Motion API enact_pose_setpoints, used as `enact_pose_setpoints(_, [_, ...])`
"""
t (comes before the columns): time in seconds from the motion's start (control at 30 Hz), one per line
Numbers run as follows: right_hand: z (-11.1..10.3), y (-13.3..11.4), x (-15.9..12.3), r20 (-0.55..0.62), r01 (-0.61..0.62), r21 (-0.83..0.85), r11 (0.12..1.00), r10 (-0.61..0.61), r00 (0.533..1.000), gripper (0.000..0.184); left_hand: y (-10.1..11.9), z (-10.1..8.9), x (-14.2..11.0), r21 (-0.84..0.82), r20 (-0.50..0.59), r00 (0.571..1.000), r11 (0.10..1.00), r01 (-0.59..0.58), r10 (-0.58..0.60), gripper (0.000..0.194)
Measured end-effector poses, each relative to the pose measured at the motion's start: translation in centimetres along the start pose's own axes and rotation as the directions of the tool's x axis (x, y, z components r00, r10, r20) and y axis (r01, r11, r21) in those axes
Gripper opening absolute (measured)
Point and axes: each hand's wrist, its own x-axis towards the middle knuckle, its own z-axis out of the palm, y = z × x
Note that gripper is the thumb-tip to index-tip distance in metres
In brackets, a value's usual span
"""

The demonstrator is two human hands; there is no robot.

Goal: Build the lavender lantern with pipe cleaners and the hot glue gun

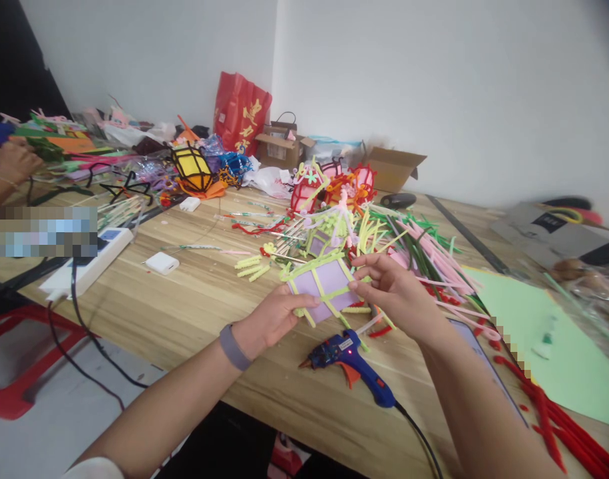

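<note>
My left hand and my right hand both grip a small purple panel framed with yellow-green pipe cleaners, held just above the wooden table. The left fingers pinch its lower left edge. The right thumb and fingers pinch its right corner. A grey band sits on my left wrist. A blue hot glue gun lies on the table right below the panel, its cord trailing off the front edge.
A heap of pink, green and yellow pipe cleaners lies behind my hands, with pink and red lanterns beyond. A yellow lantern, cardboard boxes, a red bag, a power strip, green paper. Another person's hand at far left.
</note>
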Motion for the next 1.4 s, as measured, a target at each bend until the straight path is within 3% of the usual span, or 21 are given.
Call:
enact_pose_setpoints(0.47, [-0.03, 0.1, 0.0, -0.008, 0.003, 0.036, 0.999, -0.003, 1.0, 0.036, -0.27, -0.09, 0.04, -0.083, 0.155, 0.988, 0.996, -0.011, 0.024, 0.06])
enact_pose_setpoints(0.97, [0.12, 0.06, -0.12, 0.036, 0.002, 0.112, 0.994, -0.006, 0.999, 0.036, -0.17, -0.09, -0.22, -0.071, 0.088, 0.992, 0.993, 0.096, -0.09, 0.05])
enact_pose_setpoints(1.4, [0.21, 0.77, 0.25, 0.041, -0.001, 0.181, 0.984, -0.007, 0.999, 0.038, 0.01, -0.2, -0.3, -0.036, 0.051, 0.997, 0.998, 0.06, -0.058, 0.044])
